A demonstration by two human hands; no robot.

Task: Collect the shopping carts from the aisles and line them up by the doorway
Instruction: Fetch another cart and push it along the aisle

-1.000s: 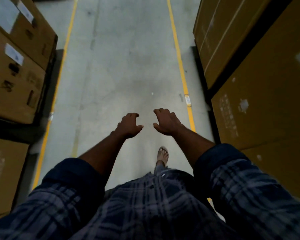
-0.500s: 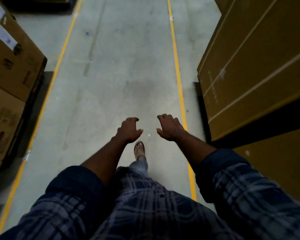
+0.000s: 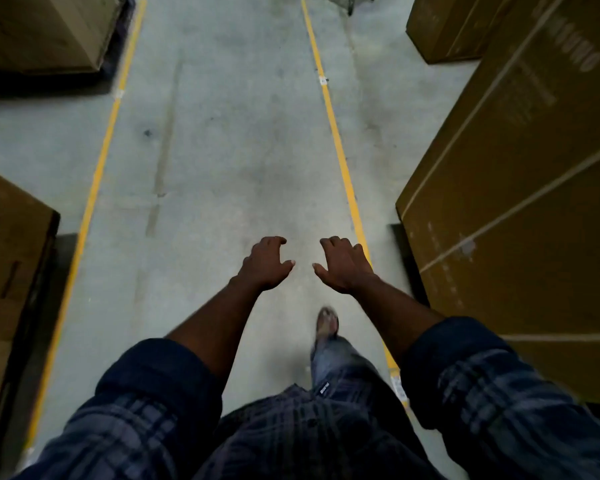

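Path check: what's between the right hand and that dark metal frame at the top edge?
Head view: only bare concrete floor, crossed by the right yellow line, lies between the right hand and the dark metal frame. No boxes there.

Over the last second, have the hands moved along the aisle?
Yes. The left hand and right hand have gone forward: the strapped cardboard box, ahead of them earlier, is now level with them.

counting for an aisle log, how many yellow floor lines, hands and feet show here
yellow floor lines: 2
hands: 2, left hand and right hand
foot: 1
total: 5
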